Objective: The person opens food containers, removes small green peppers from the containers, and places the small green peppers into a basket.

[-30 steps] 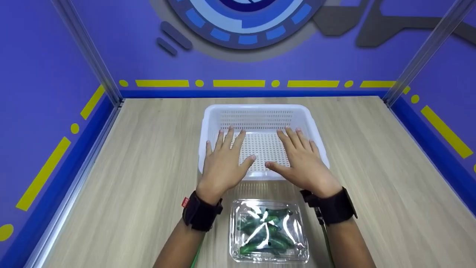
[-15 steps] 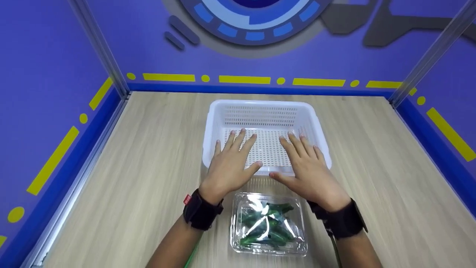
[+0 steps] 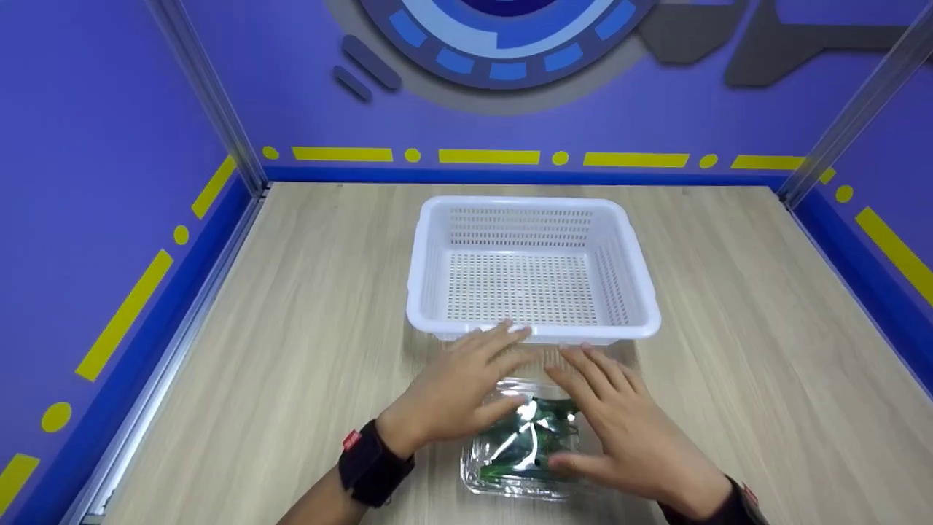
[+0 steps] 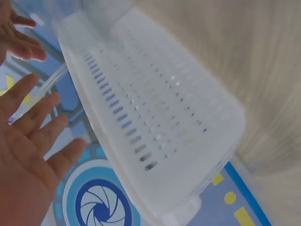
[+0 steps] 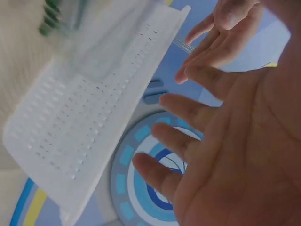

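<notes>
The work looks to be at its very start, as judged from how things lie. The clear plastic container (image 3: 510,490) rests on the wooden surface (image 3: 313,328), near the person and just in front of the white basket (image 3: 583,332), with the dark green vegetables (image 3: 538,437) inside it under a glossy clear top that appears closed. None of these green pieces shows in the basket, whose slotted floor is in plain sight in the head view, so no transfer or unpacking seems to have been done. The left hand (image 3: 459,390) is over the container's far left part, its blurred fingertips overlapping the basket's near rim in the head view; the right hand (image 3: 630,426) is over the container's right side, thumb above the top. Each grip is wide, fingers spread and holding nothing, as both wrist views confirm. Whether the right thumb touches the top cannot be told; both palms otherwise look raised above things. Taking hold of the container, opening it and handling what it contains all appear undone, so practically everything is left. How many vegetables there are is hard to tell through the reflections and behind the hands.
</notes>
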### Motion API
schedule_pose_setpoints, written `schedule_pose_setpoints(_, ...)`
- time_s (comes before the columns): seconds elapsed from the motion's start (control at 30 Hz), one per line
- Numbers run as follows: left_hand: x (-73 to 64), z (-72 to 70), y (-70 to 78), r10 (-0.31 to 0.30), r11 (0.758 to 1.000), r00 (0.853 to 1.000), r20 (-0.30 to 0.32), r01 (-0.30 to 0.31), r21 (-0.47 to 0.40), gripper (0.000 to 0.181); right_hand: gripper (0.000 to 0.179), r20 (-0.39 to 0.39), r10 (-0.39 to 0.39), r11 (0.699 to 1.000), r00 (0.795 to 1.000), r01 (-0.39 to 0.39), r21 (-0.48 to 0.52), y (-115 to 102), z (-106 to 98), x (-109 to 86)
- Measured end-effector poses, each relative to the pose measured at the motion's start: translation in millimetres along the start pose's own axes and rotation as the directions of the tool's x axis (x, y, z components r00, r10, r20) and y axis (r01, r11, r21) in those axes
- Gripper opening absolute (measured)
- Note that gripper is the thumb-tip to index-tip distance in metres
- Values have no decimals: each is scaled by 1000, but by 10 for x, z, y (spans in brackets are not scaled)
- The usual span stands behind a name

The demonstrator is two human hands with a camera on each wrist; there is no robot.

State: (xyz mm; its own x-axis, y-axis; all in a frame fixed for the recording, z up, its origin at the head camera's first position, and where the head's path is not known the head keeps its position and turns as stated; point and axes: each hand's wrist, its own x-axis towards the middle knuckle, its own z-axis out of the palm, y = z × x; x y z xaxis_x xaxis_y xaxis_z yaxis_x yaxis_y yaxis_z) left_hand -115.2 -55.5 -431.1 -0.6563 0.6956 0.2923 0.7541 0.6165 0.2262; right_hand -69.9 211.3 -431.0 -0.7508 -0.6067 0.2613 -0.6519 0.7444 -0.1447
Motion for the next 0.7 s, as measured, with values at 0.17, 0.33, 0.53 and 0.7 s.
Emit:
schedule_pose_setpoints(0.17, -209, 118, 65, 68, 997, 995, 79, -66, -25, 73, 103, 55, -30, 999, 998, 29, 22, -23, 64, -197)
schedule_pose_setpoints(0.33, -348, 193, 89, 78, 996, 985, 152, -70, -60, 89, 92, 182, 19, 997, 983, -33, 76, -23, 41, -271)
schedule_pose_setpoints(0.53, -416, 202, 122, 71, 994, 980, 188, -55, -90, 94, 83, 232, 55, 993, 971, -77, 86, -54, 23, -292)
schedule_pose_setpoints(0.7, -448, 221, 130, 81, 995, 983, 167, -70, -70, 93, 75, 270, 56, 989, 961, -91, 118, -85, 23, -299)
